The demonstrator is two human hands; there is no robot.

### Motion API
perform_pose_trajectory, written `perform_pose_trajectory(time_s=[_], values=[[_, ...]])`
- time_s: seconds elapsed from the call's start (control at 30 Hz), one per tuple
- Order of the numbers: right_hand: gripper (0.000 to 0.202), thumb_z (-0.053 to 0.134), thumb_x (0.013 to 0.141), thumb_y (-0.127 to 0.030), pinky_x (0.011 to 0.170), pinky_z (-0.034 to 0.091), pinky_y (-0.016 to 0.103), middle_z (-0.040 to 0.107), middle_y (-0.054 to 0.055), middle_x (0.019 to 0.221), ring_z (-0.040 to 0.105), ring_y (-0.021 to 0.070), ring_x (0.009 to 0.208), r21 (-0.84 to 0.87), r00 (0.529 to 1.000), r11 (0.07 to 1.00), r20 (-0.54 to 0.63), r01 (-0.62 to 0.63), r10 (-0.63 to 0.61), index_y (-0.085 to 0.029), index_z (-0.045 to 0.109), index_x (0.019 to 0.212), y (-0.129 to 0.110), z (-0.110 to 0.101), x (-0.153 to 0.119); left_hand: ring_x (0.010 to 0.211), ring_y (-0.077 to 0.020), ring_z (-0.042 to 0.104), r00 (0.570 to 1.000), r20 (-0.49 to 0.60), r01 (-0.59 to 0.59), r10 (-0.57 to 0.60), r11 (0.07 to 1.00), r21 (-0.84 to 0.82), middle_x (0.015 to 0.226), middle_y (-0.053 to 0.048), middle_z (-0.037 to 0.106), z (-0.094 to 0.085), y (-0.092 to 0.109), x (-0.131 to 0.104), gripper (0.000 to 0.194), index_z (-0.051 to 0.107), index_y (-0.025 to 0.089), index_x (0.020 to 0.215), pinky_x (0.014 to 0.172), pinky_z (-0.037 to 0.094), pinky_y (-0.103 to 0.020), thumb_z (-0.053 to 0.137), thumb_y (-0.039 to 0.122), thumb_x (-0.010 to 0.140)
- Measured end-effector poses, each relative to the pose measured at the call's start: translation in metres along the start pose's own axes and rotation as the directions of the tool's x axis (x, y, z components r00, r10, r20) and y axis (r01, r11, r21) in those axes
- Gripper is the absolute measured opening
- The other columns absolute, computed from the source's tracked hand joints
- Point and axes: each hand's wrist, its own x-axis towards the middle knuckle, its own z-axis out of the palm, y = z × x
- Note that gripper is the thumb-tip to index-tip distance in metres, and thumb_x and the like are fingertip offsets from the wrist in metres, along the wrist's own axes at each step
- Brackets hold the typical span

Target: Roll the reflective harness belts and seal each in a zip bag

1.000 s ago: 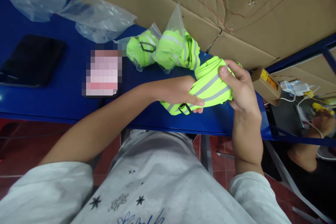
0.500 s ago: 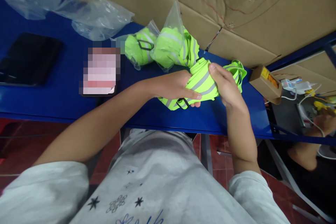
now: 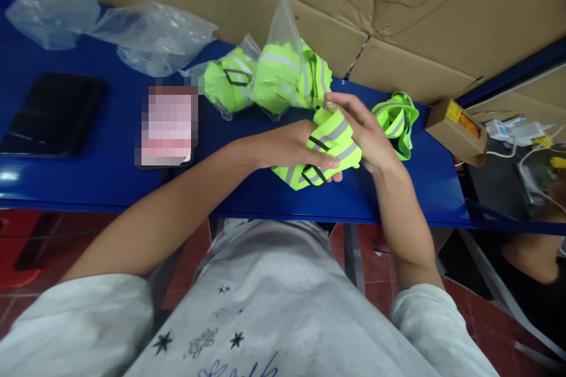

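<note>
My left hand (image 3: 292, 148) and my right hand (image 3: 360, 132) both grip a neon-green band with grey reflective stripes and black buckles (image 3: 325, 153), bunched up just above the blue table (image 3: 88, 182). A loose end of the same kind of band (image 3: 397, 121) lies to the right of my right hand. Behind my hands lie two clear bags stuffed with neon-green bands (image 3: 265, 76).
Empty clear plastic bags (image 3: 110, 26) lie at the far left. A black tablet (image 3: 50, 115) and a blurred-out item (image 3: 170, 126) rest on the table. A small cardboard box (image 3: 455, 129) sits at the right end. Cardboard sheets (image 3: 398, 12) stand behind. Another person's arm (image 3: 537, 253) shows lower right.
My right hand slid left over the band, rolling it tighter against my left hand; a loose end now trails out to the right.
</note>
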Motion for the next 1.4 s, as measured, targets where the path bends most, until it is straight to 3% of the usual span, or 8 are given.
perform_pose_trajectory(time_s=[0.13,0.23,0.37,0.47,0.6,0.8,1.03,1.4], values=[[0.048,0.063,0.095,-0.069,0.104,0.059,0.044,0.078,0.002,0.118,0.071,0.0263,0.119,-0.172,0.994,0.98,0.064,0.1,-0.09,-0.028,0.078,0.114,-0.005,-0.007,-0.004,0.08,-0.0168,0.078,1.0,0.025,-0.01,0.008,0.997,0.081,0.094,-0.009,0.082,-0.004,-0.003,0.003,0.025,0.078,0.011,0.1,0.069,0.06,-0.021,0.079,0.032,0.088],[0.058,0.074,0.086,-0.069,0.102,0.06,0.042,0.077,0.003,0.12,0.072,0.0267,0.117,-0.182,0.979,0.979,0.197,0.091,-0.054,-0.029,0.074,0.129,-0.009,-0.007,-0.009,0.088,-0.018,0.079,0.999,0.003,-0.044,0.044,0.989,0.142,0.098,-0.009,0.083,-0.006,-0.008,0.007,0.021,0.08,0.012,0.097,0.076,0.06,-0.022,0.079,0.031,0.088],[0.085,0.09,0.074,-0.055,0.078,0.065,0.037,0.076,-0.003,0.089,0.075,0.0208,0.078,-0.185,0.944,0.983,0.324,0.006,0.055,-0.032,0.058,0.149,-0.007,-0.004,-0.014,0.098,-0.0209,0.079,0.999,0.04,-0.017,0.014,0.997,0.069,0.105,-0.01,0.083,-0.004,-0.011,0.008,0.023,0.082,0.015,0.099,0.086,0.062,-0.027,0.081,0.032,0.085],[0.076,0.087,0.077,-0.056,0.07,0.064,0.035,0.075,-0.004,0.086,0.072,0.0183,0.068,-0.173,0.97,0.985,0.243,0.009,0.034,-0.032,0.061,0.145,-0.006,-0.001,-0.014,0.098,-0.023,0.079,1.0,0.012,0.019,-0.018,0.997,-0.08,0.106,-0.013,0.082,-0.001,-0.009,0.009,0.028,0.081,0.012,0.101,0.09,0.062,-0.032,0.084,0.033,0.082],[0.063,0.089,0.074,-0.057,0.084,0.065,0.039,0.077,0.0,0.105,0.075,0.026,0.099,-0.187,0.997,0.98,0.028,0.075,-0.071,-0.031,0.071,0.129,-0.009,0.001,-0.012,0.093,-0.0252,0.079,0.999,0.002,0.052,-0.054,0.96,-0.274,0.104,-0.015,0.082,0.0,-0.006,0.01,0.036,0.078,0.01,0.103,0.089,0.063,-0.037,0.087,0.032,0.076],[0.067,0.09,0.072,-0.059,0.105,0.058,0.046,0.074,0.001,0.127,0.067,0.0307,0.125,-0.248,0.981,0.952,-0.033,0.179,-0.193,-0.029,0.07,0.128,-0.007,-0.002,-0.011,0.085,-0.0204,0.077,0.994,0.003,0.107,-0.107,0.994,-0.033,0.094,-0.008,0.081,-0.005,-0.001,0.005,0.029,0.078,0.013,0.095,0.079,0.061,-0.03,0.09,0.027,0.072],[0.045,0.089,0.074,-0.062,0.091,0.062,0.044,0.075,0.001,0.092,0.072,0.0284,0.101,-0.263,0.986,0.953,-0.036,0.15,-0.166,-0.026,0.076,0.098,-0.007,-0.001,-0.013,0.09,-0.0199,0.076,0.98,-0.178,0.117,-0.087,0.978,0.17,0.092,-0.002,0.08,-0.004,-0.001,0.007,0.035,0.075,0.016,0.099,0.078,0.056,-0.026,0.089,0.027,0.068],[0.038,0.082,0.081,-0.065,0.084,0.065,0.047,0.077,0.001,0.091,0.075,0.0298,0.099,-0.265,0.963,0.939,-0.099,0.218,-0.252,-0.028,0.076,0.091,-0.003,-0.014,-0.015,0.081,-0.0185,0.073,0.987,0.108,0.108,-0.117,0.99,0.085,0.084,-0.007,0.078,-0.009,-0.001,0.004,0.021,0.077,0.014,0.085,0.075,0.055,-0.028,0.083,0.033,0.081]])
